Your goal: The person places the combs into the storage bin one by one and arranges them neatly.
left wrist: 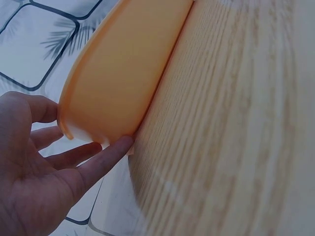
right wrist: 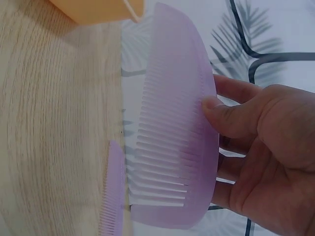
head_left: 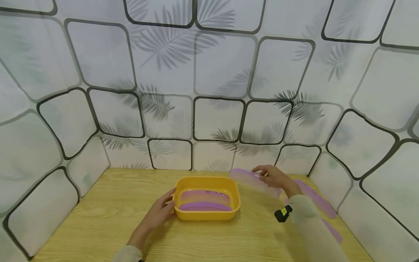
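Observation:
A yellow plastic basin [head_left: 207,216] stands on the wooden table, with two purple combs, a rear comb [head_left: 205,197] and a front comb [head_left: 205,207], lying lengthwise inside it. My left hand [head_left: 159,210] holds the basin's left end, its fingers bent against the wall and rim. To the right of the basin, my right hand [head_left: 272,178] pinches a translucent purple comb [right wrist: 182,98] by its spine, thumb on one face and fingers behind. That comb is raised off the table, its teeth pointing away from the palm.
More purple combs lie at the table's right side: one comb [head_left: 315,198] beyond the right wrist, and another comb [head_left: 333,231] partly hidden by the sleeve. Leaf-patterned white sheeting [head_left: 216,120] encloses the table [head_left: 209,240] at the back and both sides.

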A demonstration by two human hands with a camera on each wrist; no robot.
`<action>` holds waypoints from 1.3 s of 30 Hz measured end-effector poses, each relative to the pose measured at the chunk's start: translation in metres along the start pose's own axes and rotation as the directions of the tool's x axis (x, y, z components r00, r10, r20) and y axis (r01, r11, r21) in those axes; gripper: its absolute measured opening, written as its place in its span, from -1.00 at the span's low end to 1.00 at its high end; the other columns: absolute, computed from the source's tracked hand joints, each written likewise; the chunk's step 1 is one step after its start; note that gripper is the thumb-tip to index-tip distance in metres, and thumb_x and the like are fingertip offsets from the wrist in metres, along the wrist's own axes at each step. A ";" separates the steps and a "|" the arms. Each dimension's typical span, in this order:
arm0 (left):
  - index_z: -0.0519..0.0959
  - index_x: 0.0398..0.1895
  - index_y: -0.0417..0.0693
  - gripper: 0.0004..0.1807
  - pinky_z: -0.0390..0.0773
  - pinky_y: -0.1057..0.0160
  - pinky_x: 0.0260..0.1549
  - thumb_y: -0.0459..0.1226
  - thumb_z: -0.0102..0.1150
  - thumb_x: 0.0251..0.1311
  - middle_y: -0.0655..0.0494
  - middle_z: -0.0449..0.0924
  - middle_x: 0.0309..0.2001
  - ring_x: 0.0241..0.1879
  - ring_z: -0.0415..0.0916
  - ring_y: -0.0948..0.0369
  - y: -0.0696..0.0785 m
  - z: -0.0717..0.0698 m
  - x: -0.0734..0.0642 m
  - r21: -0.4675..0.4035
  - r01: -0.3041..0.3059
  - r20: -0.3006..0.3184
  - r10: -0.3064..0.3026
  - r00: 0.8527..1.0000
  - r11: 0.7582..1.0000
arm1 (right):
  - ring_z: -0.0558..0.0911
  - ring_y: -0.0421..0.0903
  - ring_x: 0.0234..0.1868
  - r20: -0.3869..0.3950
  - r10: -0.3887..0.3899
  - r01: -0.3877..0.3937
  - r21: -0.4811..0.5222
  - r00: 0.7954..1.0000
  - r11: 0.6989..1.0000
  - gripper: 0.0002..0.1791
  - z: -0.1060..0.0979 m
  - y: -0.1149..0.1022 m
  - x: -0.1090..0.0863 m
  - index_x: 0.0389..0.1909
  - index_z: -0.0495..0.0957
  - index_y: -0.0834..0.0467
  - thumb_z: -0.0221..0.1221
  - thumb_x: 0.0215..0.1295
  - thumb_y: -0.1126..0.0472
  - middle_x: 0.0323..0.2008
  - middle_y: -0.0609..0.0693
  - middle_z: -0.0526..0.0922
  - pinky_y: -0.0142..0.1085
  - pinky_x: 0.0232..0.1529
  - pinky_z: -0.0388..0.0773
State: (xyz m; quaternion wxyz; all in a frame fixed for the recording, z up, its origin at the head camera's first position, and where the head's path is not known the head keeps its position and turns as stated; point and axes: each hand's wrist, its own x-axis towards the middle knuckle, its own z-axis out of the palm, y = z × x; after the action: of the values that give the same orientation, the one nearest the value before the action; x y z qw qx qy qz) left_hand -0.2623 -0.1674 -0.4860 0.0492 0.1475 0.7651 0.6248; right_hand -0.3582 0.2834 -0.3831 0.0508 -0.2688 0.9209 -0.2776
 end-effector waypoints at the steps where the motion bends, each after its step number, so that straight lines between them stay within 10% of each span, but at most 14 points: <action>1: 0.01 0.64 -0.28 -0.37 0.79 0.04 -0.06 -0.32 -0.14 0.62 -0.60 0.18 0.45 0.22 0.56 -0.23 0.000 0.000 0.000 0.001 -0.002 0.002 0.002 1.000 1.000 | 0.67 0.04 -0.33 -0.001 0.000 0.000 -0.005 1.000 1.000 -0.64 0.001 -0.001 0.002 0.24 0.54 0.35 0.09 0.48 0.45 -0.04 0.43 0.65 -0.24 -0.38 0.70; 39: 0.01 0.64 -0.29 -0.38 0.78 0.03 -0.04 -0.35 -0.16 0.62 -0.61 0.17 0.44 0.25 0.51 -0.31 0.001 0.001 0.001 0.005 0.005 -0.004 -0.005 1.000 1.000 | 0.46 -0.22 -0.56 0.116 -0.022 0.023 -0.011 0.993 1.000 -0.64 0.038 -0.052 0.056 0.22 0.61 0.22 0.06 0.49 0.44 -0.30 0.21 0.69 -0.40 -0.53 0.49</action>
State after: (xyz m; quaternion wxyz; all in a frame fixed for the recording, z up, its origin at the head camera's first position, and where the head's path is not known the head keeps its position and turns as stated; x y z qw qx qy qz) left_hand -0.2623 -0.1659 -0.4851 0.0488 0.1443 0.7672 0.6231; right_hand -0.3724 0.1989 -0.3835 0.0993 -0.2950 0.9151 -0.2563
